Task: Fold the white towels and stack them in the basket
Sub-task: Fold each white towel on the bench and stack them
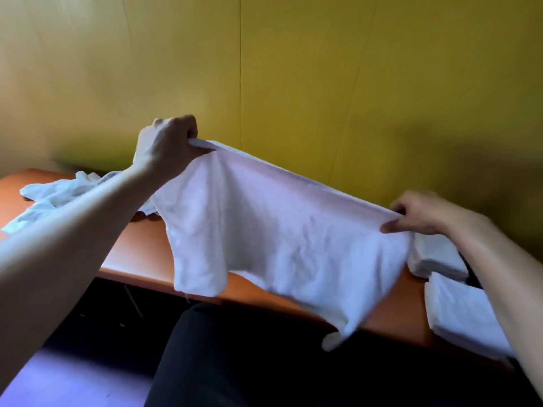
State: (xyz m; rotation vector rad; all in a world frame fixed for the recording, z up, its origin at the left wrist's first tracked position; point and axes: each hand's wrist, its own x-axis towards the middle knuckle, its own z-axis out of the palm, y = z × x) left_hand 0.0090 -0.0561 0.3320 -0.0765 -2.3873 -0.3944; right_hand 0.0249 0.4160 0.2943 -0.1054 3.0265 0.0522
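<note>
A white towel (273,230) hangs stretched in the air above the orange table (141,248). My left hand (167,145) grips its upper left corner, raised high. My right hand (420,214) pinches the upper right corner, lower and nearer the table. The towel's bottom edge droops over the table's front edge. A heap of unfolded white towels (58,195) lies on the table at the left, partly behind my left forearm. Two stacks of folded white towels sit at the right, one further back (437,257) and one nearer (464,315). No basket shows.
A yellow wall (293,69) rises right behind the table. The table's front edge runs diagonally from the left down to the right. Below it are my dark-clothed leg (211,356) and a purple floor patch (73,380).
</note>
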